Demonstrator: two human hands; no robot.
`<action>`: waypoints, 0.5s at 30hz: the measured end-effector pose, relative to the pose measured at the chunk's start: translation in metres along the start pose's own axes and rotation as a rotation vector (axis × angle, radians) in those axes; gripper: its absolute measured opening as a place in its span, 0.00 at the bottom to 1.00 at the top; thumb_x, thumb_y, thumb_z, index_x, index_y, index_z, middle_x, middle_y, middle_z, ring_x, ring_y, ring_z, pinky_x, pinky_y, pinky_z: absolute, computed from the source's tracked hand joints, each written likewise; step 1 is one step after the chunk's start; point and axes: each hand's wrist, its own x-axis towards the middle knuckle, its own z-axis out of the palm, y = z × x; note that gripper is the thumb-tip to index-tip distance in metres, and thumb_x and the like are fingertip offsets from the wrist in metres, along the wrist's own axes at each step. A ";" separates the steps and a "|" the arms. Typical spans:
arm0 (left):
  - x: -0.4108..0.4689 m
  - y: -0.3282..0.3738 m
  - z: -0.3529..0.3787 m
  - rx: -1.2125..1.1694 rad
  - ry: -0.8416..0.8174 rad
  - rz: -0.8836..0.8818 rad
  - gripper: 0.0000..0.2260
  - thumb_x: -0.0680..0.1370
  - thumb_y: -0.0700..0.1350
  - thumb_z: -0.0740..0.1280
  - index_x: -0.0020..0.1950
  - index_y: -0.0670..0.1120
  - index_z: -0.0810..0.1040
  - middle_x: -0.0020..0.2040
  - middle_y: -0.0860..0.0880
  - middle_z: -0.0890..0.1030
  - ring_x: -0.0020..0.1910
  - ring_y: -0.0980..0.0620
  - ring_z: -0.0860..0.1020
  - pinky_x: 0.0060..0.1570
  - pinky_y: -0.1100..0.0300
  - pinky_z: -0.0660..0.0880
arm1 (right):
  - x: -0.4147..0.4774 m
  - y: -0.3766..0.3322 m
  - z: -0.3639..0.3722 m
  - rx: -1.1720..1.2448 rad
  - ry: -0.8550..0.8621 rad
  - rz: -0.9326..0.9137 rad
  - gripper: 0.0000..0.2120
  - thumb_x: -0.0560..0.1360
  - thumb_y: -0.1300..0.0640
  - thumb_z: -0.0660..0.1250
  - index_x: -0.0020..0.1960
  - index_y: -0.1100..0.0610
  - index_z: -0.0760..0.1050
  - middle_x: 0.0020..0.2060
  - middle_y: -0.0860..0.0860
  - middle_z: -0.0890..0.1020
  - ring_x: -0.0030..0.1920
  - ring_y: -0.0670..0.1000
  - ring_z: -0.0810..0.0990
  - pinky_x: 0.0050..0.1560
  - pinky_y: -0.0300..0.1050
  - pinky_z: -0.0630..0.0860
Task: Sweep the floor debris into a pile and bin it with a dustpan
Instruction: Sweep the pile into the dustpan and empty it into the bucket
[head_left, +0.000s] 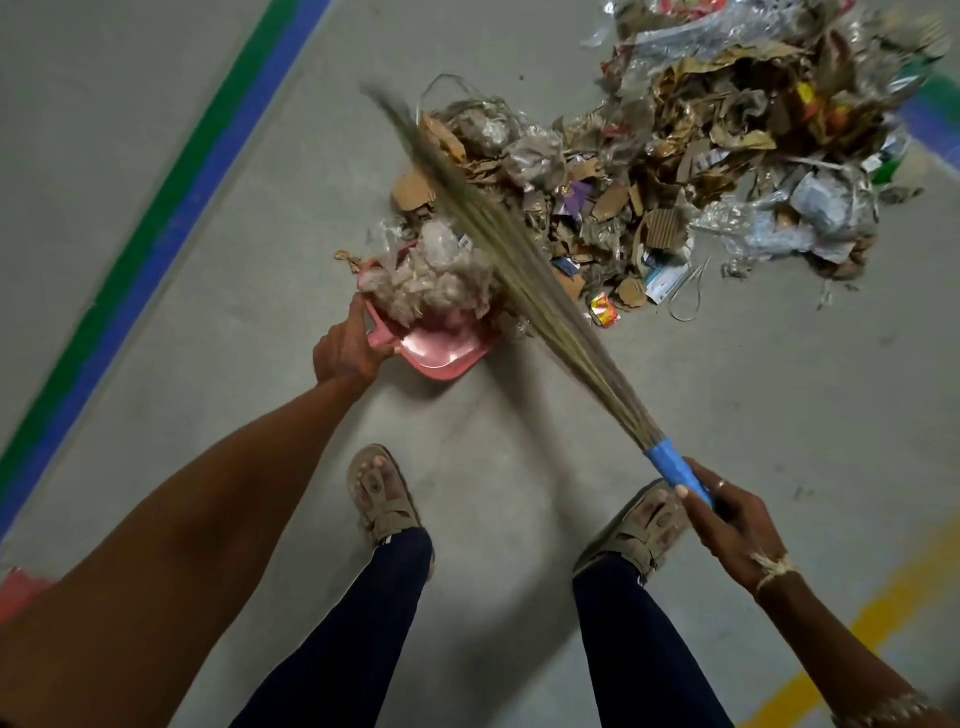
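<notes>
I judge piling done: the debris pile (675, 156) lies just beyond the dustpan (441, 353), which is only partly loaded. My left hand (345, 353) grips its handle, my right hand (727, 525) grips the broom (519, 280); binning remains.

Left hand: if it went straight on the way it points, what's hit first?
The left hand grips the pink dustpan by its handle, so the pan goes along. Ahead, the plastic wad in the pan probably meets the bristles of the broom first, then the debris pile; depth is unclear.
</notes>
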 end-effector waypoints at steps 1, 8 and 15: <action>0.000 0.002 0.001 0.001 0.004 -0.002 0.41 0.74 0.63 0.73 0.80 0.54 0.56 0.54 0.38 0.83 0.51 0.34 0.81 0.47 0.48 0.74 | -0.001 0.000 -0.004 0.021 0.032 -0.007 0.20 0.77 0.54 0.68 0.69 0.52 0.76 0.31 0.39 0.77 0.31 0.39 0.77 0.32 0.28 0.71; 0.003 0.007 0.013 0.013 0.017 -0.037 0.40 0.74 0.63 0.73 0.79 0.54 0.57 0.54 0.39 0.83 0.50 0.35 0.81 0.45 0.50 0.74 | 0.068 -0.026 -0.020 0.023 0.237 -0.076 0.22 0.79 0.53 0.68 0.72 0.49 0.71 0.36 0.52 0.79 0.30 0.52 0.75 0.28 0.39 0.75; 0.007 0.005 0.011 0.020 0.056 0.006 0.40 0.74 0.62 0.74 0.80 0.53 0.57 0.55 0.39 0.83 0.51 0.34 0.81 0.43 0.52 0.70 | 0.158 -0.026 -0.017 -0.097 0.122 -0.050 0.26 0.74 0.55 0.74 0.70 0.53 0.75 0.43 0.50 0.78 0.36 0.44 0.75 0.34 0.23 0.71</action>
